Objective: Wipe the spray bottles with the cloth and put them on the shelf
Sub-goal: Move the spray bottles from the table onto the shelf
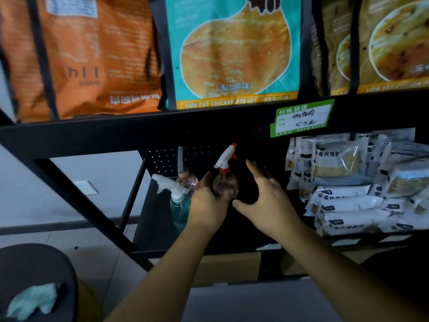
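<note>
- The round pink translucent spray bottle with a white trigger head and orange collar (225, 182) is gripped by the left hand (209, 205); its fingers (205, 182) are wrapped closed around the bottle's left side and base.
- The right hand (267, 201) is held just beside the bottle, apart from it, with fingers (251, 167) spread open and nothing held; the thumb is pointed toward the bottle's base.
- The bottle is kept upright over the black metal shelf (153, 228), toward its back edge; whether its base rests on the shelf cannot be told.
- Near the shelf's left edge a green translucent spray bottle with a white trigger head (177, 205) is seen upright, and a second pink bottle with a grey top (186, 180) is set behind it, against the perforated back panel.
- Open dark shelf room is seen between the held bottle and the white food packets (348, 205) piled at the shelf's right end.
- A light blue crumpled cloth (32, 300) is laid on a dark round tabletop (34, 263) at the lower left, well apart from both hands.
- On the upper shelf a teal pouch (234, 52) is printed "LOW FAT CHICKEN BREAST" and "清淡原味"; an orange pouch (88, 54) is stood to its left.
- A green-bordered price tag (301, 118) is stuck on the shelf's front edge; its handwriting is too blurred to be read surely.
</note>
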`<action>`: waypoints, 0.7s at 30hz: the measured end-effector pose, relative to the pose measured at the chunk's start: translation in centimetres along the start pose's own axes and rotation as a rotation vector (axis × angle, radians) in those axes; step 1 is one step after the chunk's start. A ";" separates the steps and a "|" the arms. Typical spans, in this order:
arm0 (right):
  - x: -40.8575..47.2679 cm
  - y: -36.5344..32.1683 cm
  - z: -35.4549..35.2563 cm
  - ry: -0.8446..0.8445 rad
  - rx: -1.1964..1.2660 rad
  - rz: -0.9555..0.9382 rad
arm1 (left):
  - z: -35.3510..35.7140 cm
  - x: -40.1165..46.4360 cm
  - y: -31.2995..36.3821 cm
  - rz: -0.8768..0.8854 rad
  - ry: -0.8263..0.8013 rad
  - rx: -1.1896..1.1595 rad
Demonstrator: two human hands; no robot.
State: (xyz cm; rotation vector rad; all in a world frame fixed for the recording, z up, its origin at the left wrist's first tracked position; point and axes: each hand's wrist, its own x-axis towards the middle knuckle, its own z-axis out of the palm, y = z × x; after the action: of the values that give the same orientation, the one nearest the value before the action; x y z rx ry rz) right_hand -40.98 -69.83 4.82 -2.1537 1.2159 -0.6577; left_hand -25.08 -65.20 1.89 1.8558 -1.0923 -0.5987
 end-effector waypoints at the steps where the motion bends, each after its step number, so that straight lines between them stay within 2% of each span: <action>1: -0.4 -0.5 -0.2 0.004 0.007 0.001 | -0.7 -1.0 0.3 0.012 0.002 0.014; 8: -3.4 -3.8 -0.9 0.050 0.005 -0.078 | -6.1 -8.2 1.5 0.100 0.070 0.086; 13: -5.4 -6.4 -0.6 0.012 0.004 -0.133 | -10.1 -11.4 1.9 0.160 0.159 0.158; 21: -7.4 -13.3 2.3 -0.028 0.012 -0.286 | -18.6 -15.9 0.1 0.130 0.308 0.303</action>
State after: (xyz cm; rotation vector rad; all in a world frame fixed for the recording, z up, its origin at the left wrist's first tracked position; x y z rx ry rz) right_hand -35.00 -57.23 11.25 -2.3406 0.8945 -0.7478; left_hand -19.22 -43.25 10.89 2.0304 -1.1286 -0.0671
